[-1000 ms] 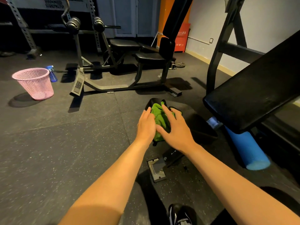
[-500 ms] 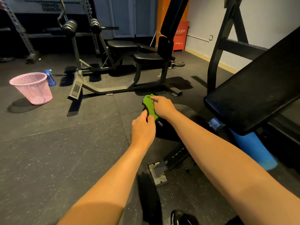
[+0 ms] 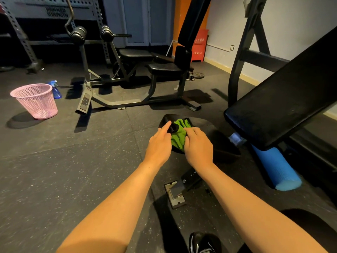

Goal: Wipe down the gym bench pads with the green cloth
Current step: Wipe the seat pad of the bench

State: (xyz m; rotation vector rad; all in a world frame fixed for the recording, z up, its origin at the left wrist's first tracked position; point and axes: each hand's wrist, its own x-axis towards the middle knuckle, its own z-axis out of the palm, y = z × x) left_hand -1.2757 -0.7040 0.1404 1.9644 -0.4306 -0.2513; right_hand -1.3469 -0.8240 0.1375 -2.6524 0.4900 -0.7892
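Note:
A bunched green cloth (image 3: 178, 134) lies on a low black seat pad (image 3: 209, 126) just above the floor in front of me. My right hand (image 3: 197, 147) sits on the cloth's right part, its fingers bent down over the fabric and holding it against the pad. To the cloth's left, my left hand (image 3: 158, 145) has straight fingers, and the index fingertip touches the pad's rounded left edge. Part of the cloth is hidden under my right palm.
A long inclined black bench pad (image 3: 282, 99) rises at the right, with a blue foam roller (image 3: 275, 168) under it. A second bench machine (image 3: 164, 68) stands behind. At the far left are a pink basket (image 3: 36, 101) and a blue spray bottle (image 3: 55, 90). A metal foot plate (image 3: 175, 194) lies near my shoe (image 3: 204, 243).
My right hand has drawn the cloth back toward me from the pad's far edge. My left hand has shifted slightly forward, and its fingers now reach the pad's left edge.

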